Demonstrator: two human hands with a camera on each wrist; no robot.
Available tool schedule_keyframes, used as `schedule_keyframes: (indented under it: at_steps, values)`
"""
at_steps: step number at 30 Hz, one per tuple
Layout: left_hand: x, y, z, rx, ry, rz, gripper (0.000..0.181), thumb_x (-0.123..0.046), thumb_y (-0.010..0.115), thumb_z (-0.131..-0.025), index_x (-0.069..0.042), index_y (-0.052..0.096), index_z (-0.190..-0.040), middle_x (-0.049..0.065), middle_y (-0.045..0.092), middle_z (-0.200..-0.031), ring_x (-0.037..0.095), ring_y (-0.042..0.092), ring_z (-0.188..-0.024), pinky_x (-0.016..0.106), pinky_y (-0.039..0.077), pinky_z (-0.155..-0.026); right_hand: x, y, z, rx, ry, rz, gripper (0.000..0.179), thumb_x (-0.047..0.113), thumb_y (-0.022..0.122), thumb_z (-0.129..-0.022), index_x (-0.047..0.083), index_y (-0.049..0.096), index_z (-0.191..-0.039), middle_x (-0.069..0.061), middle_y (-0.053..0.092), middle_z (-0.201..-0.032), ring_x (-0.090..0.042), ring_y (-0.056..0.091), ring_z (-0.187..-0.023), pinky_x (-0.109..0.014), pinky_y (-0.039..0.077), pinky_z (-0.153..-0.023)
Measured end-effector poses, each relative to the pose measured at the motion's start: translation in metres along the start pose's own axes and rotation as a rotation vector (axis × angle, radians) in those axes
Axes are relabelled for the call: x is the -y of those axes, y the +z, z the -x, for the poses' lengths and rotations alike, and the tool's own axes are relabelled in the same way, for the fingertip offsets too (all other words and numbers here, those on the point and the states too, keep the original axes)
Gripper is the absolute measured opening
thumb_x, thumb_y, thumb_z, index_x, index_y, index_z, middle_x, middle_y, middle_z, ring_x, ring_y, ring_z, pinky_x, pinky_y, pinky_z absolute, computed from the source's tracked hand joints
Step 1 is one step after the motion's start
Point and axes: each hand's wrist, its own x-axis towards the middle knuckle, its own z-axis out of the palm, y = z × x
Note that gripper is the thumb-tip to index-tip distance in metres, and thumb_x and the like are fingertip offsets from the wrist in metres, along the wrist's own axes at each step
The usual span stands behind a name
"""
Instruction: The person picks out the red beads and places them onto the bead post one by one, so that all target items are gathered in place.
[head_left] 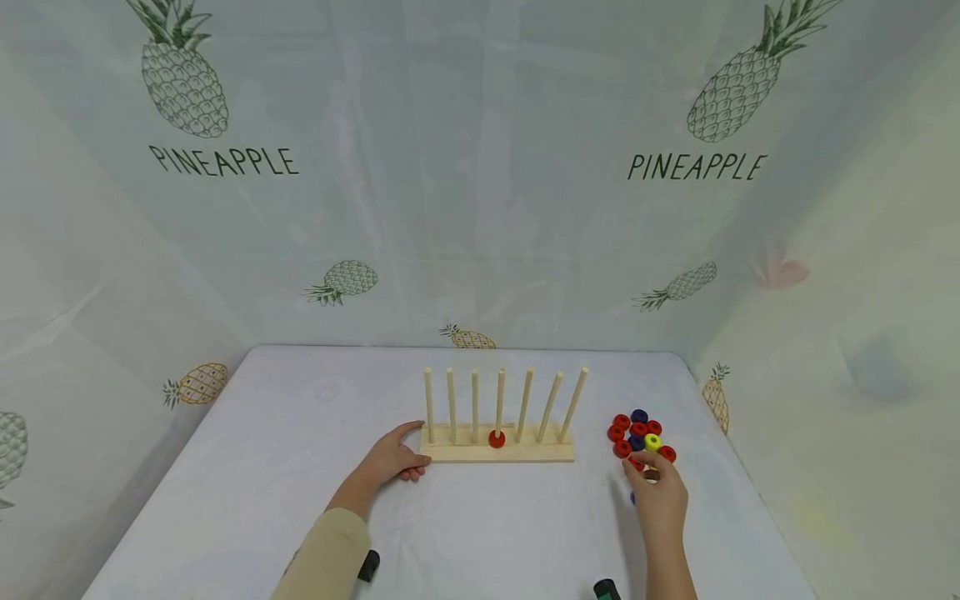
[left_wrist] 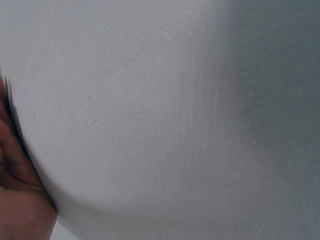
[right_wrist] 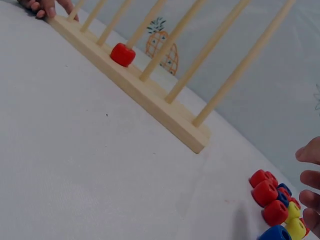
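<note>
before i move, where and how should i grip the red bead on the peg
Pinch the red bead across opposite rounded sides, probably coming from the near side, where nothing stands before it. The peg rises through its hole, blocking the top centre, and other pegs flank it.

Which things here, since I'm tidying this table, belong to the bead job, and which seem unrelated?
In the job: wooden peg rack; red bead on it; loose beads.

Apparently unrelated: pineapple-print backdrop; two dark objects, unclear what.
</note>
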Motion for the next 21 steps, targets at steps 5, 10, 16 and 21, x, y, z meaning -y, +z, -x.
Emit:
schedule_keyframes:
  at_steps: [5,10,16,21]
  values:
    - [0.001,0.000,-0.001,0.003,0.000,0.006,0.081,-0.010,0.078,-0.084,-0.006,0.033,-0.151,0.007,0.068,-0.067,0.014,0.063,-0.052,0.025,0.050,-0.050,-0.008,0.002,-0.002,-0.027,0.032,0.013,0.027,0.018,0.069,-0.091,0.002,0.065,-0.112,-0.018,0.056,-0.104,-0.031,0.048,-0.093,-0.022,0.044,-0.056]
    - [0.000,-0.001,0.000,0.005,0.005,0.001,0.081,-0.011,0.078,-0.084,-0.006,0.033,-0.151,0.007,0.068,-0.067,0.013,0.063,-0.052,0.025,0.050,-0.050,-0.016,0.005,-0.007,-0.023,0.059,0.002,0.029,0.021,0.070,-0.091,0.001,0.065,-0.112,-0.018,0.055,-0.105,-0.031,0.048,-0.092,-0.025,0.045,-0.056]
    - [-0.001,0.000,0.001,0.005,0.006,0.000,0.080,-0.010,0.077,-0.084,-0.006,0.033,-0.150,0.007,0.068,-0.067,0.012,0.062,-0.051,0.024,0.049,-0.049,-0.022,0.008,-0.013,-0.031,0.062,0.001,0.028,0.019,0.069,-0.092,0.000,0.065,-0.111,-0.018,0.054,-0.107,-0.031,0.048,-0.091,-0.026,0.044,-0.057]
    - [-0.001,0.000,0.001,0.005,0.007,0.006,0.080,-0.009,0.077,-0.084,-0.005,0.033,-0.150,0.007,0.068,-0.067,0.012,0.062,-0.051,0.023,0.048,-0.048,-0.025,0.011,-0.018,-0.036,0.043,0.024,0.027,0.018,0.068,-0.092,0.000,0.065,-0.112,-0.017,0.054,-0.105,-0.031,0.049,-0.091,-0.026,0.045,-0.059]
